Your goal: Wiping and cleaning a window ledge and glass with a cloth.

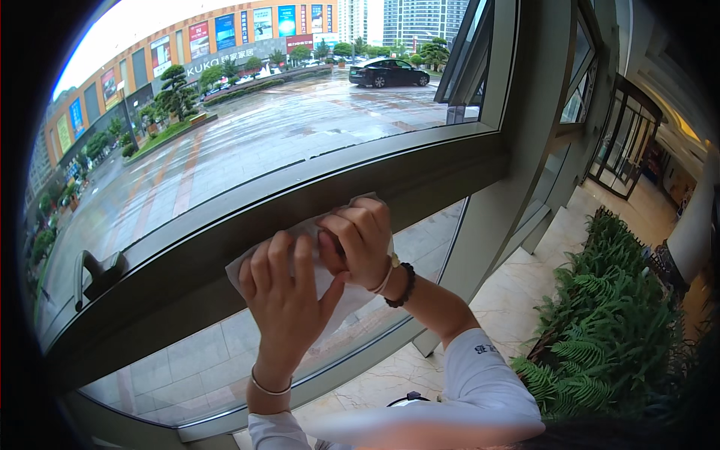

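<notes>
A thin white sheet point(329, 284), paper or cloth, lies against the dark horizontal bar of a window frame point(444, 174) and hangs down past the bar's lower edge. My left hand point(287, 292) rests on its left part with fingers spread and pointing up; a thin bangle is on that wrist. At the sheet's upper right, my right hand point(360, 239) has its fingers bent and grips the sheet. A dark beaded bracelet and a light band circle the right wrist. The fingertips partly hide the sheet, and my left thumb is close to the right hand.
A window handle point(98, 278) projects from the frame at left. At upper right a window sash point(464, 56) is tilted outward. Green ferns point(613, 332) grow beside the marble floor point(506, 281) on the right. Beyond the glass are wet paving and a dark car point(388, 73).
</notes>
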Tool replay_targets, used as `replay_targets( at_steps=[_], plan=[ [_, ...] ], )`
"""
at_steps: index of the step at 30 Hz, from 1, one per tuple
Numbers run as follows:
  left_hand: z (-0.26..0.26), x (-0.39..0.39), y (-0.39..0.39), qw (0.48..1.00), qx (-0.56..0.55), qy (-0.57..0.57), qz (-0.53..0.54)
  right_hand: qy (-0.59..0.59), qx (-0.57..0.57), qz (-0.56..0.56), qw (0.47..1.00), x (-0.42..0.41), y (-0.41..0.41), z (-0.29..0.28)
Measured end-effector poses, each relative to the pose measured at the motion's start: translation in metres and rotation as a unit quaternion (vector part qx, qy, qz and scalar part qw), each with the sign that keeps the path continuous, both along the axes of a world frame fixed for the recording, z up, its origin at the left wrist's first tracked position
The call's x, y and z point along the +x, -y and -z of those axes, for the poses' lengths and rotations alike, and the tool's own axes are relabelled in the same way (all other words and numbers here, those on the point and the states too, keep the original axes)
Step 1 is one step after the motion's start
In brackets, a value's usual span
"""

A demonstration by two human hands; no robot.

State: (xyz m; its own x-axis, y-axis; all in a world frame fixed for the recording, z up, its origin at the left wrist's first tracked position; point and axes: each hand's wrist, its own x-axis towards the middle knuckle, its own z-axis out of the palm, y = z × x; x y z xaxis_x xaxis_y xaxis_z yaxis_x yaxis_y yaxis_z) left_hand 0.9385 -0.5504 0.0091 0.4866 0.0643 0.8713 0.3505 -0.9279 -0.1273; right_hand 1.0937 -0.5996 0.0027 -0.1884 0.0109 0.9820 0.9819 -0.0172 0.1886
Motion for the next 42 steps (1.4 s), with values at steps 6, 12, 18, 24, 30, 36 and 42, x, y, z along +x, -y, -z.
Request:
replay_targets(
  at_steps=[6,12,18,24,30,36,42],
  plan=[
    [0.018,0.033,-0.008,0.994,0.086,0.043,-0.045,0.056,-0.011,-0.024,0.998,0.029,0.006,0.005],
    [0.019,0.080,0.013,0.995,0.098,0.022,-0.008,0.060,-0.005,-0.006,0.998,0.082,0.038,0.005],
    [0.013,0.164,0.056,0.992,0.113,0.002,0.057,0.063,0.014,0.060,0.996,0.168,0.087,0.006],
    [0.011,0.257,0.104,0.987,0.115,-0.040,0.104,0.055,0.043,0.108,0.992,0.261,0.137,0.009],
    [0.017,0.313,0.119,0.983,0.176,0.000,0.047,0.037,0.050,0.114,0.992,0.292,0.150,0.005],
    [0.011,0.298,0.118,0.981,0.110,-0.005,0.159,-0.018,0.031,0.121,0.992,0.274,0.156,0.011],
    [0.012,0.294,0.110,0.974,0.096,0.022,0.202,-0.070,-0.020,0.139,0.988,0.250,0.159,0.019]
  ],
)
